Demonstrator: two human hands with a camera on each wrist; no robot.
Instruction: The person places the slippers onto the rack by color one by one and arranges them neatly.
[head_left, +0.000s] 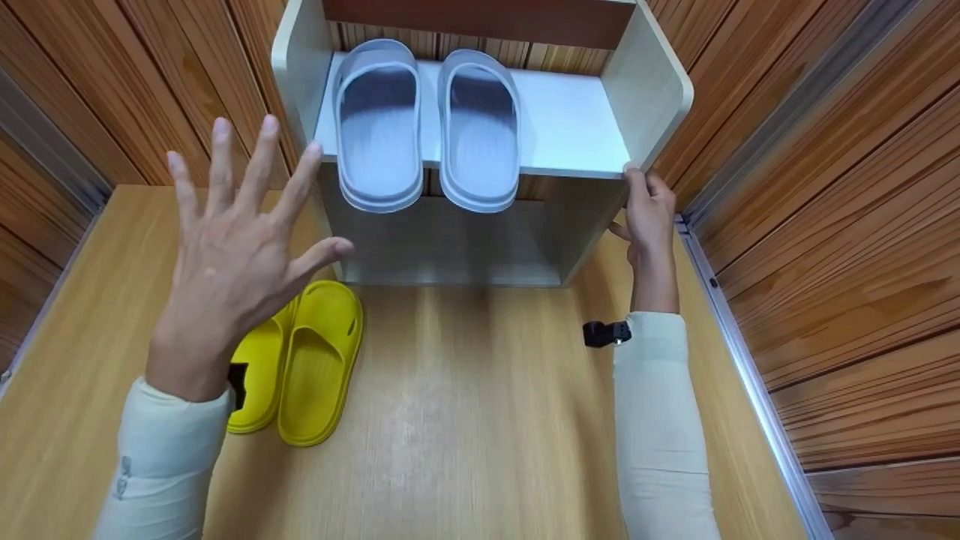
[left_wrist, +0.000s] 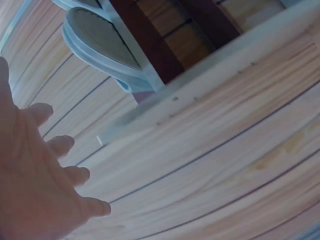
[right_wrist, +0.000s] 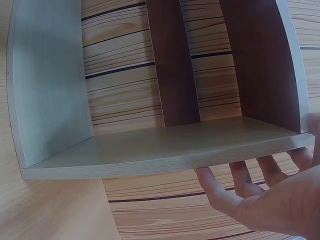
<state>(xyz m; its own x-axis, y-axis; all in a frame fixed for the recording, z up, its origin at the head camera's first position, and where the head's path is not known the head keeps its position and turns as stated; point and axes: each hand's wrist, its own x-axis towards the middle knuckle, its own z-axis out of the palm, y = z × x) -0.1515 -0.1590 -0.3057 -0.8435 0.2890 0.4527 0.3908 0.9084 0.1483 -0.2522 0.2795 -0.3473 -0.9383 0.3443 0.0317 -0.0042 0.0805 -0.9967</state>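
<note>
A pale wooden shoe rack (head_left: 622, 90) stands at the back in the head view. Side by side on its upper shelf sit two light grey slippers (head_left: 381, 127), their ends jutting past the front edge. My right hand (head_left: 651, 214) grips the rack's right side panel, thumb at the front edge by the upper shelf; the right wrist view shows several fingers (right_wrist: 215, 192) against the panel's outer face. To the left of the rack, my left hand (head_left: 232, 259) is held up with fingers spread, holding nothing. Below it, partly hidden by that hand and wrist, lies a pair of yellow slippers (head_left: 319, 367).
Wood-plank walls (head_left: 847, 225) rise behind and on both sides. A metal rail (head_left: 735, 345) runs along the floor's right edge. The rack's lower compartment (head_left: 450, 240) sits under the shelf, above the light wooden floor (head_left: 450, 420).
</note>
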